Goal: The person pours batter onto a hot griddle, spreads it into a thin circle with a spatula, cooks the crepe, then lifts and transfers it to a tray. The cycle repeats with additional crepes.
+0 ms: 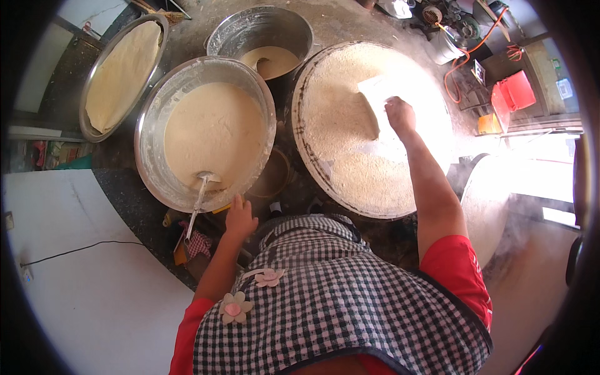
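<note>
My right hand (400, 115) grips a flat, pale scraper (370, 103) against the wide round griddle (297, 128). A thin, grainy layer of pale batter (334, 106) coats the griddle, and glare hides part of it around the scraper. My left hand (240, 217) is open and holds nothing, fingers stretched toward the near rim of a large metal basin (154, 125); whether they touch it I cannot tell. Thick cream-coloured batter (215, 128) fills much of the basin. A metal ladle (201, 186) rests in it, its handle leaning over the near rim.
Behind the basin stands a deep metal pot (228, 42) with more batter. An oval tray (164, 47) holding folded, pale flat sheets (125, 75) is at the far left. An orange hose (449, 81) and a red container (517, 90) lie right of the griddle. Steam rises at right.
</note>
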Available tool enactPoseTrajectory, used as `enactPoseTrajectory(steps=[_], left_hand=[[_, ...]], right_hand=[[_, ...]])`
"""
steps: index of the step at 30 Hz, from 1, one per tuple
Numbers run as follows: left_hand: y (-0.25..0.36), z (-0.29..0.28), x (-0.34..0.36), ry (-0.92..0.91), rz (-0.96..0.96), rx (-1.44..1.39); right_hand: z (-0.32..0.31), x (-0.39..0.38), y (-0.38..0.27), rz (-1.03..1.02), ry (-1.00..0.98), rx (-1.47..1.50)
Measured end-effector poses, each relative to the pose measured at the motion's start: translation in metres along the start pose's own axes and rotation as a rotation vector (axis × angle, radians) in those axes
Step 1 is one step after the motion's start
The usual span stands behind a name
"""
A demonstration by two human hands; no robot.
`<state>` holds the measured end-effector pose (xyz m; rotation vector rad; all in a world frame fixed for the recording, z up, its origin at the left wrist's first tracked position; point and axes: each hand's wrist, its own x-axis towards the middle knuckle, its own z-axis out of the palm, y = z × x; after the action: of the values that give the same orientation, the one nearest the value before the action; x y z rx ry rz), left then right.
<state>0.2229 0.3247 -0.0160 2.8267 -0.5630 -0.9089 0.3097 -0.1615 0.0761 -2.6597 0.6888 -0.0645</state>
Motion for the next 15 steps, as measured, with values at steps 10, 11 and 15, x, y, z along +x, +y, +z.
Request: enactPoseTrajectory(steps=[10, 11, 15], left_hand=[[0.017, -0.02, 0.005, -0.179, -0.077, -0.012], [0.018, -0.023, 0.006, -0.2, -0.09, 0.003], [0.024, -0.032, 0.014, -0.293, -0.121, 0.021]], right_hand=[[0.043, -0.006, -0.001, 0.168, -0.314, 0.307], [0.034, 0.018, 0.015, 0.053, -0.386, -0.069], [0.029, 0.062, 0.074, -0.011, -0.098, -0.128]])
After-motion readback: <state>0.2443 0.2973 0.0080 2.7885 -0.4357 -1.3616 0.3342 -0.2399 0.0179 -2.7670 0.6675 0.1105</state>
